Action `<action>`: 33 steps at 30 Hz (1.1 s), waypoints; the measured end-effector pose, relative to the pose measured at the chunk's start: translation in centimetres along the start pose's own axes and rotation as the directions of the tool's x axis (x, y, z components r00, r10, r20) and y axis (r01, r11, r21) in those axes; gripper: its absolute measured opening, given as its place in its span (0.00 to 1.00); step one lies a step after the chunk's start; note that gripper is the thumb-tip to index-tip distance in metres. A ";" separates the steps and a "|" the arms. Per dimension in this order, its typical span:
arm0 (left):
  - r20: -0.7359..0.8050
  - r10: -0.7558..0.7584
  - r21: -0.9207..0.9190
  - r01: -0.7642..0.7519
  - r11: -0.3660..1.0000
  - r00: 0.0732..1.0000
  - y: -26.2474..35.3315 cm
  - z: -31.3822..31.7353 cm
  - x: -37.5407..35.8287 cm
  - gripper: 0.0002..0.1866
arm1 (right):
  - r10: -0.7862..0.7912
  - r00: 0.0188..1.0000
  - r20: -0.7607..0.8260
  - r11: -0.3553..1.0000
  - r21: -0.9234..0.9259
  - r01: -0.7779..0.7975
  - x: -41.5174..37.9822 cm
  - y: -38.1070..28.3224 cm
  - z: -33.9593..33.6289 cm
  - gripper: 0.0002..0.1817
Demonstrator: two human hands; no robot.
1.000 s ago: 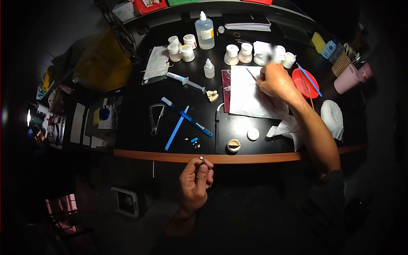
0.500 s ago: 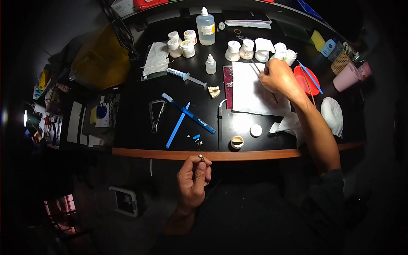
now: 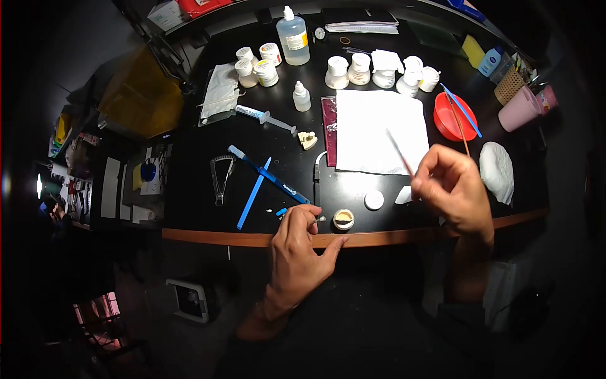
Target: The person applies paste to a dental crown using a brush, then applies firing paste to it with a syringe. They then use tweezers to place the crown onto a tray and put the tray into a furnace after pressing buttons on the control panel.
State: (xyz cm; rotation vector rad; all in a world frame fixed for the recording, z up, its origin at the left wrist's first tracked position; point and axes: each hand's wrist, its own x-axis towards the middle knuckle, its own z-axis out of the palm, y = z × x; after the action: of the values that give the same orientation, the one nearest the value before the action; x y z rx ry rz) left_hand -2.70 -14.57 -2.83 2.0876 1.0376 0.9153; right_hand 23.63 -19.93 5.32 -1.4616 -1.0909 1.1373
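My left hand is palm-down at the table's front edge. Its thumb is spread away from the fingers, and a small whitish tooth crown pokes out at the fingertips, seemingly held between them. Just right of it stands a small open jar with tan and dark contents, with a round white lid lying behind it. In a pinch, my right hand holds a thin brush, its tip pointing up and left over the white paper sheet.
Several white-capped jars and a large clear bottle stand at the back. A red bowl with tools across it is at right, near a white cloth. A blue toothbrush, caliper and syringe lie left.
My right hand has drawn the brush back from the jars toward the table's front. My left hand has risen onto the edge beside the open jar, turned over, and its thumb has moved away.
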 end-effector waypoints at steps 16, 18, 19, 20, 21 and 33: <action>-0.103 0.020 -0.027 -0.023 0.999 0.994 -0.2 3.0 -0.8 0.28 | -0.628 0.759 -0.171 0.743 0.158 0.651 -2.2 9.8 3.8 0.08; -0.102 0.024 -0.023 -0.026 0.999 0.995 -0.3 3.0 -1.1 0.29 | -0.640 0.737 -0.219 0.744 0.066 0.665 -2.6 9.7 4.2 0.09; -0.099 0.022 -0.030 -0.025 0.999 0.995 -0.5 3.0 -1.3 0.29 | -0.666 0.719 -0.199 0.737 -0.025 0.676 -2.7 9.8 4.0 0.12; -0.095 0.020 -0.039 -0.024 0.999 0.995 -0.7 3.0 -1.5 0.29 | -0.684 0.695 -0.224 0.720 -0.053 0.692 -2.6 10.0 4.2 0.11; -0.092 0.020 -0.049 -0.025 0.998 0.996 -0.8 3.1 -1.6 0.29 | -0.701 0.668 -0.249 0.703 -0.084 0.706 -2.4 10.2 4.4 0.11; -0.056 -0.036 -0.090 0.031 0.995 0.998 -0.1 3.0 -1.0 0.29 | -0.847 0.524 -0.086 0.526 -0.270 0.806 -1.6 10.7 6.6 0.11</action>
State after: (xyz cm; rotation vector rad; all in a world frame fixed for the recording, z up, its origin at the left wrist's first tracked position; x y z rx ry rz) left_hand -0.83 -15.99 -4.92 1.9750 1.0391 0.9926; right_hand 17.87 -22.03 -5.78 -0.9219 -1.5360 0.1617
